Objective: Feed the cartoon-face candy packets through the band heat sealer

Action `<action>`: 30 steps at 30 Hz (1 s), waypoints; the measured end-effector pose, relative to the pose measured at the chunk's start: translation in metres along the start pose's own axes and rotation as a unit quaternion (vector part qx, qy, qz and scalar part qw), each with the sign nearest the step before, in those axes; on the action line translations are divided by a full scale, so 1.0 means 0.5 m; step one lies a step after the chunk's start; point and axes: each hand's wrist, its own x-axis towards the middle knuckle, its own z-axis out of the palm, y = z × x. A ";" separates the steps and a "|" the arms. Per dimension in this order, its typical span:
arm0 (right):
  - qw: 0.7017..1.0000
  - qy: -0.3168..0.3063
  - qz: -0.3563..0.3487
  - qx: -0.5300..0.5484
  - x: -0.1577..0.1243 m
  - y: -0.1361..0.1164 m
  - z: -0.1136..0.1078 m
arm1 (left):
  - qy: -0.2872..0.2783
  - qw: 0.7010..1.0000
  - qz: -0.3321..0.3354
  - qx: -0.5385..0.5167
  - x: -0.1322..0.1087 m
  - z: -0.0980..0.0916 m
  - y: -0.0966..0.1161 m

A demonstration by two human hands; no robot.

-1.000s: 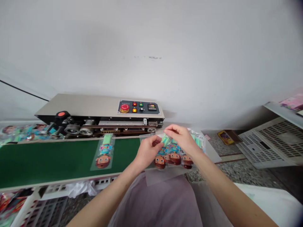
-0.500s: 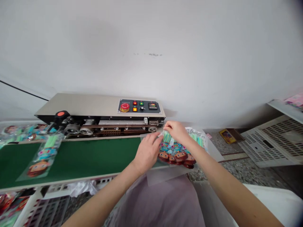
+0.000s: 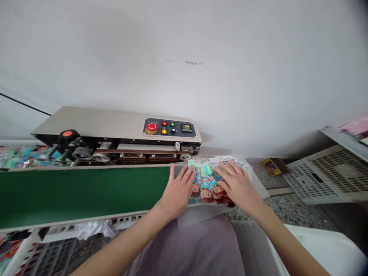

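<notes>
Clear plastic packets with brown cartoon heads (image 3: 206, 194) overlap between and under my fingers. Left hand (image 3: 176, 191), right hand (image 3: 239, 188): fingers spread flat. Left of left fingers, flat green conveyor belt (image 3: 115, 195); beyond fingertips, leftward, long beige metal machine (image 3: 109, 123).

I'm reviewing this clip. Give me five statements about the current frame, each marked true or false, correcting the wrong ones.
1. The left hand is open with its fingers spread. True.
2. The right hand is clenched in a fist. False: its fingers are extended over the printed packets.
3. The green belt runs along the near side of the beige machine. True.
4. The red button is at the right end of the control panel. False: the red button is at its left end.
5. A yellow box lies to the right of both hands. True.
</notes>
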 end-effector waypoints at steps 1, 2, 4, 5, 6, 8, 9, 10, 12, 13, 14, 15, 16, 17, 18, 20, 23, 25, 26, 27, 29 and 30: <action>1.000 -0.004 -0.002 -0.023 -0.015 -0.010 0.006 | 0.000 1.000 -0.014 -0.002 -0.002 -0.003 0.001; 0.999 -0.007 -0.002 -0.041 -0.024 -0.023 0.013 | -0.002 1.000 -0.025 -0.003 -0.005 -0.006 0.000; 0.998 -0.012 0.000 -0.060 -0.027 -0.056 0.024 | -0.009 0.999 -0.046 -0.002 -0.012 -0.014 -0.005; 0.998 -0.014 0.003 -0.063 -0.021 -0.074 0.027 | -0.011 0.998 -0.058 0.003 -0.016 -0.019 -0.009; 0.998 -0.015 0.006 -0.061 -0.013 -0.091 0.028 | -0.011 0.997 -0.071 0.010 -0.021 -0.025 -0.014; 0.999 -0.020 0.011 -0.048 0.006 -0.117 0.022 | 0.001 0.994 -0.104 0.028 -0.027 -0.038 -0.024; 0.999 -0.022 0.014 -0.039 0.013 -0.125 0.017 | 0.010 0.992 -0.118 0.035 -0.027 -0.045 -0.027; 0.999 -0.022 0.017 -0.029 0.018 -0.128 0.012 | 0.017 0.991 -0.124 0.038 -0.025 -0.051 -0.028; 0.999 -0.018 0.026 -0.019 0.020 -0.123 0.001 | 0.017 0.995 -0.097 0.025 -0.012 -0.058 -0.022; 0.999 -0.013 0.034 -0.021 0.016 -0.116 -0.002 | 0.009 0.998 -0.064 0.010 -0.003 -0.058 -0.016; 0.999 -0.010 0.041 -0.027 0.011 -0.107 -0.004 | -0.002 1.000 -0.022 -0.007 0.008 -0.055 -0.009; 0.998 -0.009 0.046 -0.036 0.005 -0.098 -0.004 | -0.012 1.000 0.018 -0.022 0.019 -0.048 -0.001; 0.998 -0.013 0.046 -0.044 -0.002 -0.089 -0.003 | -0.017 0.998 0.050 -0.031 0.028 -0.039 0.006; 0.998 -0.020 0.043 -0.050 -0.008 -0.082 0.000 | -0.020 0.997 0.069 -0.033 0.036 -0.029 0.012; 0.997 -0.028 0.038 -0.054 -0.014 -0.077 0.004 | -0.020 0.997 0.074 -0.029 0.040 -0.017 0.016; 0.997 -0.042 0.029 -0.055 -0.022 -0.074 0.013 | -0.018 0.998 0.057 -0.011 0.040 0.004 0.020; 0.997 -0.048 0.029 -0.047 -0.023 -0.078 0.024 | -0.017 1.000 0.012 0.014 0.023 0.015 0.012; 0.997 -0.051 0.032 -0.040 -0.020 -0.083 0.027 | -0.025 0.999 -0.018 0.025 0.008 0.005 0.004; 0.997 -0.052 0.032 -0.037 -0.019 -0.085 0.028 | -0.033 0.998 -0.035 0.030 0.001 -0.005 0.000; 0.998 -0.053 0.032 -0.034 -0.017 -0.087 0.028 | -0.043 0.997 -0.053 0.035 -0.004 -0.016 -0.003; 0.998 -0.049 0.031 -0.030 -0.014 -0.090 0.028 | -0.053 0.993 -0.091 0.044 -0.009 -0.041 -0.003; 0.998 -0.047 0.031 -0.031 -0.013 -0.092 0.027 | -0.053 0.992 -0.104 0.047 -0.008 -0.051 0.000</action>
